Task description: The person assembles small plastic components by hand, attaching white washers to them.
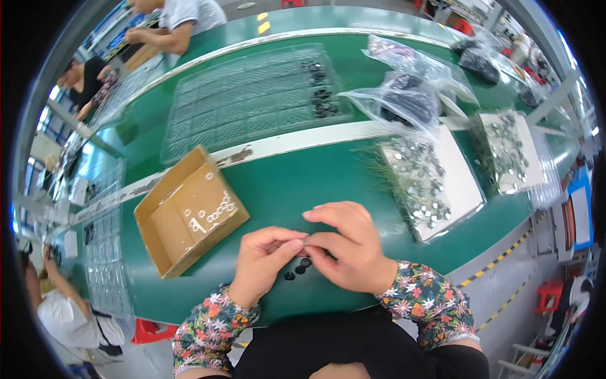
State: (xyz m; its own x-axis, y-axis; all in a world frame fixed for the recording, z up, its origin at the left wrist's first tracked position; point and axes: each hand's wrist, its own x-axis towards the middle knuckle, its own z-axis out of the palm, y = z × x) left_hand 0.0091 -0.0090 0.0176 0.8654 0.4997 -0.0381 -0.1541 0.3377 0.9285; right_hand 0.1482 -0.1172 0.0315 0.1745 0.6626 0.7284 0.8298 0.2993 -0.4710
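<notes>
Over a green tabletop (284, 174), the left hand (264, 259) and right hand (353, 249) meet at the fingertips, whatever lies between them being too small to tell; small black pieces (300, 270) lie just below; an open cardboard box (173, 237) stands to the left, clear rings (223, 206) inside; beyond, a clear compartment tray (240, 95) carries dark parts (322, 95) at its right end; plastic bags (407, 101) lie beside it; floral sleeves (214, 322) cover both forearms.

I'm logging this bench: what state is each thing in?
Left hand, fingertips meeting right's.
Right hand, fingertips meeting left's.
Box, open, white rings inside.
Large tray, black pieces at right end only.
Black discs, loose on table.
Nearest bag, dark contents inside; closure unclear.
</notes>
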